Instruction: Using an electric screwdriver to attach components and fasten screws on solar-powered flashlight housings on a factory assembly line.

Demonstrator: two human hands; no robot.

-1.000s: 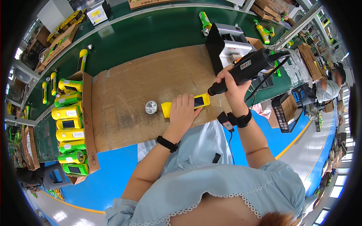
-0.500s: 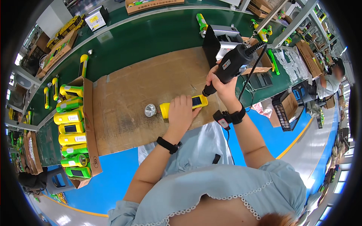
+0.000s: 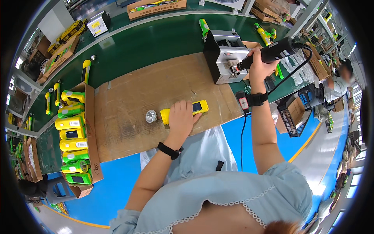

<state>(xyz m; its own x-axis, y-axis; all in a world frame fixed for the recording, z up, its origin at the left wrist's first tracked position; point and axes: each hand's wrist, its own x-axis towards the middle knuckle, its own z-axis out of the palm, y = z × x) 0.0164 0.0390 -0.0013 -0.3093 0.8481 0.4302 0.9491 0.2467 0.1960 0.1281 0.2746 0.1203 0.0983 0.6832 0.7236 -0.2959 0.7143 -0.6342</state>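
Observation:
My left hand [image 3: 181, 118] is wrapped over a yellow flashlight body [image 3: 200, 107], holding it flat on the cardboard. A dark panel shows on the body, right of my fingers. Just off its left end lies a round silver reflector head [image 3: 151, 116]. My right hand [image 3: 261, 68] grips a black electric screwdriver [image 3: 276, 50] with a cable at its rear. Tilted close to level, its tip points left at the front of a silver-and-black box-shaped machine [image 3: 230, 54]. Whether the tip touches the small metal part on that front, I cannot tell.
A cardboard box [image 3: 92, 132] of yellow and green flashlights stands left of the cardboard sheet [image 3: 124, 93]. More flashlights lie on the green bench [image 3: 156, 39]. A black crate [image 3: 290, 117] is at the right, and a person [image 3: 339, 87] is farther right.
My right hand has moved the screwdriver right and away from the flashlight's right end, over to the machine, tipping it toward level. My left hand stays on the flashlight.

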